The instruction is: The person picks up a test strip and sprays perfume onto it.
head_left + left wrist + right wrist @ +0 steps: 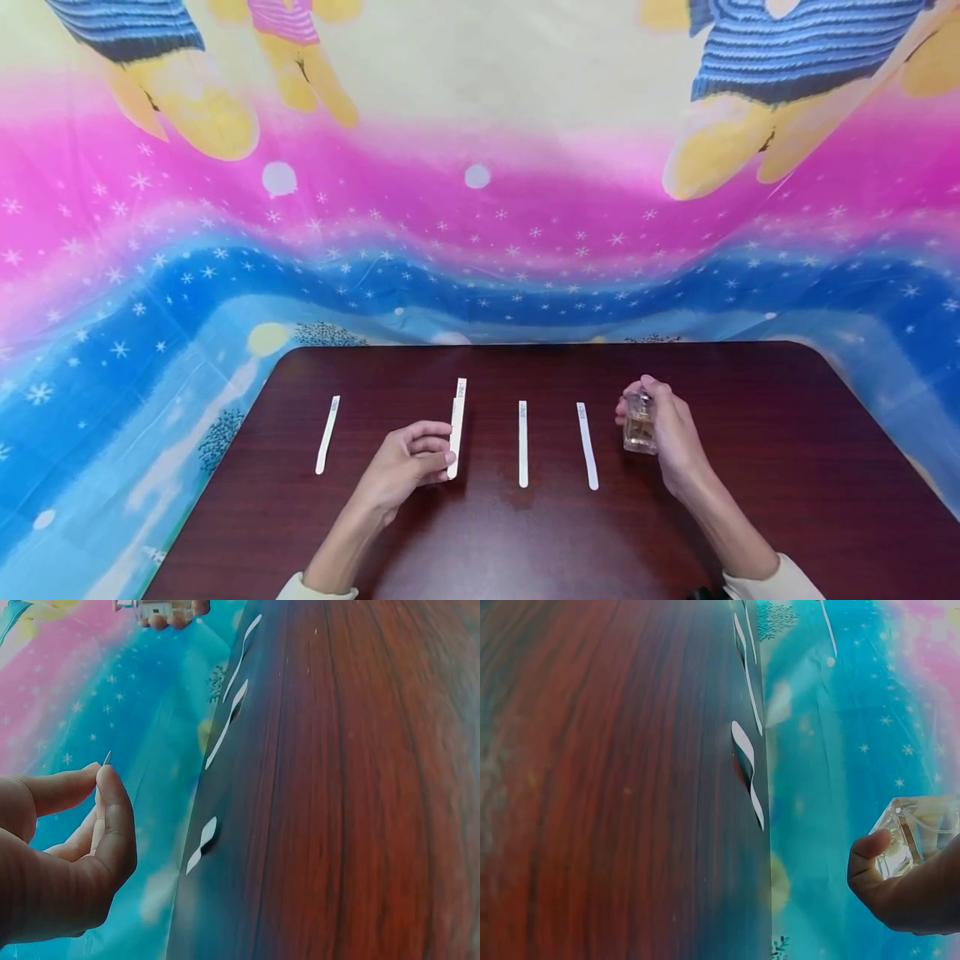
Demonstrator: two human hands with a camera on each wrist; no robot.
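Observation:
My left hand (408, 462) pinches a narrow white paper test strip (455, 437) between thumb and fingers, above the table. It overlaps another strip (461, 388) in the head view; only the top of that one shows. In the left wrist view the held strip (107, 758) appears edge-on at the fingertips. At the right, my right hand (678, 442) grips a clear square glass perfume bottle (640, 432) with pale amber liquid, held upright, a finger over its top. In the right wrist view the thumb lies against the bottle (930, 821).
More white strips lie spread in a row on the dark wooden table (480, 542): one strip (327, 435) at the left, one strip (522, 444) near the middle, one strip (588, 446) nearer the bottle. A colourful printed cloth (480, 250) hangs behind the table's back edge.

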